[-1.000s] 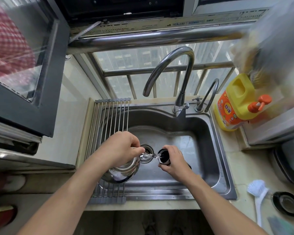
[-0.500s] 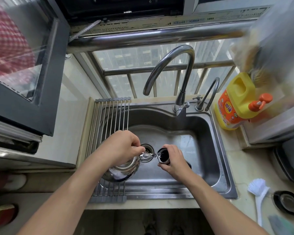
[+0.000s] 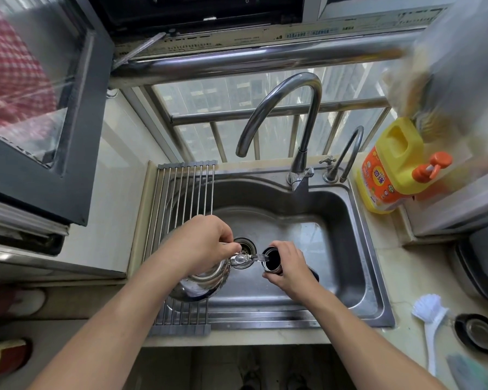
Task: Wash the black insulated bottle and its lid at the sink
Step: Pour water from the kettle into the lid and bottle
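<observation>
Left hand (image 3: 200,243) curled tight round the handle of a steel kettle (image 3: 200,282). Kettle is tipped to the right, spout (image 3: 240,259) aimed at the bottle mouth, with a clear run of water bridging the two. Right hand (image 3: 289,268) wraps the black insulated bottle (image 3: 268,261) just below its open rim, fingers and thumb round the neck. The bottle sits over the sink (image 3: 358,249) basin, leaning toward the spout, next to the drain (image 3: 245,246); most of its body is hidden by the hand. Kettle base hangs above the roll-up drying rack (image 3: 181,192) on the sink's left side. Lid (image 3: 478,332), black with a shiny inside, lies on the bench (image 3: 400,277) to the right, well apart from the bottle, beside a white dish brush (image 3: 431,319). Yellow detergent jug (image 3: 389,175) with an orange pump stands at the back right corner. Gooseneck faucet (image 3: 293,108) arches over the basin; no water seen at its outlet.
</observation>
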